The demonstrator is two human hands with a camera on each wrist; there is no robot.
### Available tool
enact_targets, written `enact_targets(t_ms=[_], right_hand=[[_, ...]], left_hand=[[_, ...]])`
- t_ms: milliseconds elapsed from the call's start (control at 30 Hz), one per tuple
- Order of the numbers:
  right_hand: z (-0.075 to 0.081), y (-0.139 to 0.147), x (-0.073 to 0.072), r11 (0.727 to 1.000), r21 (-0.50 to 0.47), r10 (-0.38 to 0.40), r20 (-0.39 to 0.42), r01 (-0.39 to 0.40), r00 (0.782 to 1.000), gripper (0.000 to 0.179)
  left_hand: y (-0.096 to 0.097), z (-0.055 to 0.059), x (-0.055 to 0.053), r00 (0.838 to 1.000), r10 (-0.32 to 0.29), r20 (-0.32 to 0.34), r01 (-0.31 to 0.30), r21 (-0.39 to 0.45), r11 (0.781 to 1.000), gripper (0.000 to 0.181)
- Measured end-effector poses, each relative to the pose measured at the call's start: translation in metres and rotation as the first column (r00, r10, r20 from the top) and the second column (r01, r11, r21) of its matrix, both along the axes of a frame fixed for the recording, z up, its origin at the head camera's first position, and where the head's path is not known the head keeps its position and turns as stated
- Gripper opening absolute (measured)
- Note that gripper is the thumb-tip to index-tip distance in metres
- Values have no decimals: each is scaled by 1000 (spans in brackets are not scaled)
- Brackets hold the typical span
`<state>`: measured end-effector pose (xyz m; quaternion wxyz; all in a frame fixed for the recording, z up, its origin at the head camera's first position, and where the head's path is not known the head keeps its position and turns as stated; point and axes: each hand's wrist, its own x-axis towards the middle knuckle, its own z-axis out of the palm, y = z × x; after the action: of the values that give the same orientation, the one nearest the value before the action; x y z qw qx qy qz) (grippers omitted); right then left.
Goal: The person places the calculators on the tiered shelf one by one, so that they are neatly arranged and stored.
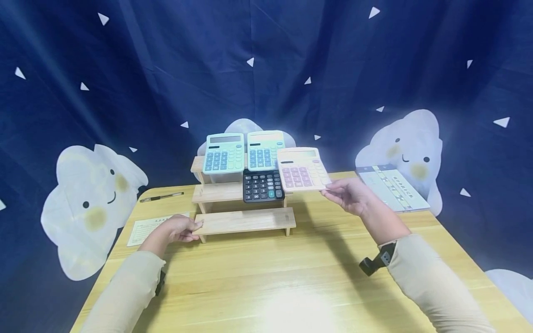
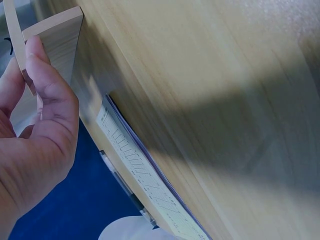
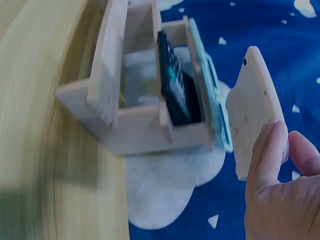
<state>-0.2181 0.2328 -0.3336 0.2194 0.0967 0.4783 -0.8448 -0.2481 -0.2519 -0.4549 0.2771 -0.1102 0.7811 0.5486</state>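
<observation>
My right hand (image 1: pixel 350 196) pinches a pink calculator (image 1: pixel 303 171) by its lower right corner, held up in the air by the right side of a three-tier wooden stand (image 1: pixel 245 222). At the stand's lowest step, my left hand (image 1: pixel 180 228) grips the left end, thumb on top and fingers beneath. Two light blue calculators, a left one (image 1: pixel 224 153) and a right one (image 1: pixel 260 155), lean side by side on the top step. Below the right one a black calculator (image 1: pixel 263 187) stands on the middle step. In the right wrist view the pink calculator's back (image 3: pixel 250 115) faces the camera.
A printed paper pad (image 1: pixel 143 230) lies left of the stand, partly behind my left forearm. Beyond it is a pen (image 1: pixel 161 197). A notebook (image 1: pixel 393 187) rests at the table's back right. A blue curtain (image 1: pixel 266 60) hangs behind the table (image 1: pixel 250 286).
</observation>
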Motion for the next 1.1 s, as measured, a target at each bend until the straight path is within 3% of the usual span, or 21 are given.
enact_targets(t_ms=[467,600,1100], right_hand=[[-10,-77,12,981,43,189,-46,-187,981,24],[-17,-96,13,979,69,193,-29,-190,981,22],[-43,-169,6,975,123,181,42,-185,983,15]], left_hand=[[-1,1,2,1000,22,3,-22,17,1000,47],[0,2,2,1000,13,3,-13,16,1000,51],[-2,2,0,1000,16,17,-17,43,999,29]])
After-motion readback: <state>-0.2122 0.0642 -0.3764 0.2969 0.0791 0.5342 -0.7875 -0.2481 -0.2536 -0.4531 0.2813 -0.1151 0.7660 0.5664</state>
